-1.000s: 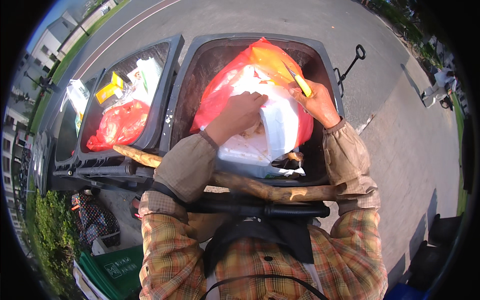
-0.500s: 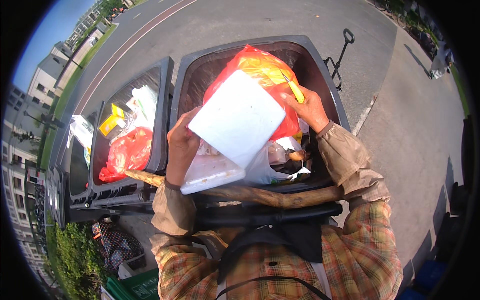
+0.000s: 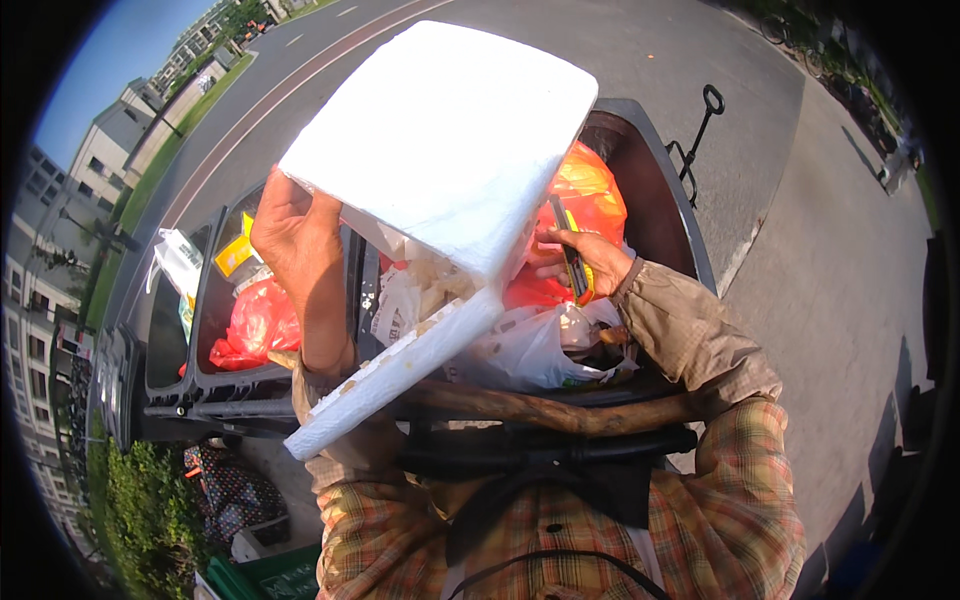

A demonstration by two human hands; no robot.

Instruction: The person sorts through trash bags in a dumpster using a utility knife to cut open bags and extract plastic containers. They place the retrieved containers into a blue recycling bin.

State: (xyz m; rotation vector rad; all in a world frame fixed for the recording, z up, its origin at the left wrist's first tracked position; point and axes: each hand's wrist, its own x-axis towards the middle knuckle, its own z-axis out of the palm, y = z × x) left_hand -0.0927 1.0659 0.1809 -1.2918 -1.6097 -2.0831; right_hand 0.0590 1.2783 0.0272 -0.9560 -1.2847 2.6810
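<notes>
A white foam box is tipped over the dark bin in front of me. Its lid hangs from the near lower edge, slanting down to the left, with crumbs stuck on it. My left hand grips the box by its left edge. Pale lumps and crumpled wrapping show under the box's opening. My right hand is closed on a yellow-and-black utility knife, close to the box's right side. Behind this hand lies an orange-red plastic bag; a white plastic bag lies below it.
A wooden stick crosses along the bin's near edge, above a black bar. To the left, another bin holds a red bag and a yellow carton. A black hooked metal rod sticks out on the right. Pavement surrounds the bins.
My left hand has lifted the box up and away, tilting it so its lid swings down-left. My right hand has dropped slightly, and the knife has turned in it.
</notes>
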